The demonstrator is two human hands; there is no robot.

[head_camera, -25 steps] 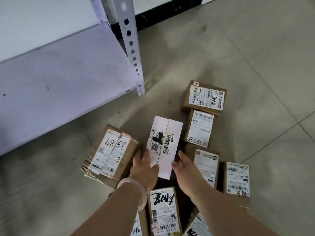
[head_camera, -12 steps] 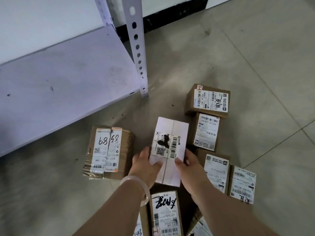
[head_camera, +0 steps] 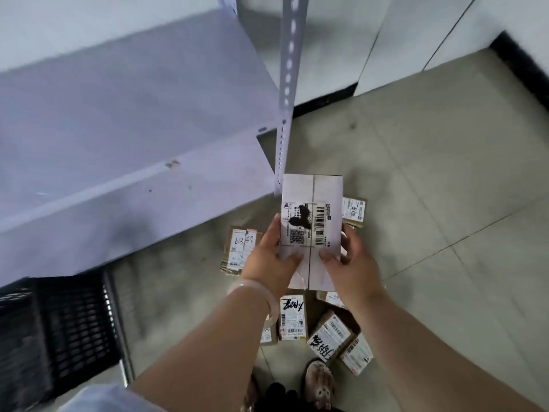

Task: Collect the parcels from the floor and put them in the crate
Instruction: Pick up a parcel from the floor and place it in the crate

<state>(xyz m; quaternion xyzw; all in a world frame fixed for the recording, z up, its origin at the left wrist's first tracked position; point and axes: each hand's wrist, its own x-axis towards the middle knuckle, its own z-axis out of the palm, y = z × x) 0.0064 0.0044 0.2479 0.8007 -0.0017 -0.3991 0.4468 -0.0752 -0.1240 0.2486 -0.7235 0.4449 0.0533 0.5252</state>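
In the head view we see the left hand (head_camera: pixel 267 263) and right hand (head_camera: pixel 353 264) gripping the white parcel (head_camera: pixel 312 200) by its near end. Thumbs press its labelled top and fingers (head_camera: pixel 274 233) curl round its sides. It is held above the brown parcels (head_camera: pixel 292 318) on the floor. The black crate (head_camera: pixel 68 328) sits lower left.

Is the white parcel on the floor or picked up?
Picked up: the left hand and right hand grip the white parcel by its near end, above the brown parcels on the floor.
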